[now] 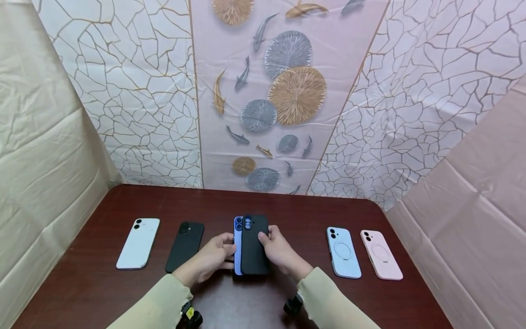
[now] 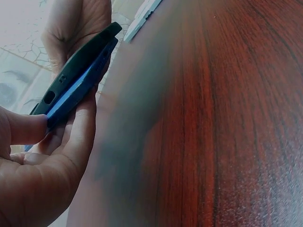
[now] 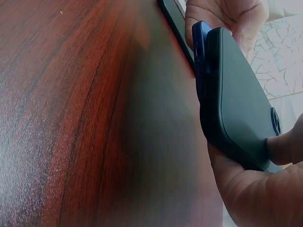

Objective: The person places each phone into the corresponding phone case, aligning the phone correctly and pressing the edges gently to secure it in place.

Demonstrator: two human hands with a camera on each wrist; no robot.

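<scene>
In the head view my left hand [image 1: 210,257] grips a blue phone [image 1: 238,249] by its left edge, above the middle of the table. A black phone case [image 1: 255,249] with camera cutouts is pinched in my right hand [image 1: 282,252], thumb on its back. The case overlaps the phone, shifted to the right, so a blue strip shows along the left. From the left wrist view, the case [image 2: 66,78] and phone [image 2: 78,94] meet at a slight angle with a narrow gap. The right wrist view shows the case [image 3: 244,106] covering most of the phone [image 3: 199,42].
A white phone [image 1: 138,244] and a black phone or case [image 1: 185,246] lie left on the dark red wooden table [image 1: 230,306]. At the right lie a light blue one [image 1: 349,265] and a pink one [image 1: 388,267], both ring-marked. Patterned cloth [image 1: 255,151] hangs behind.
</scene>
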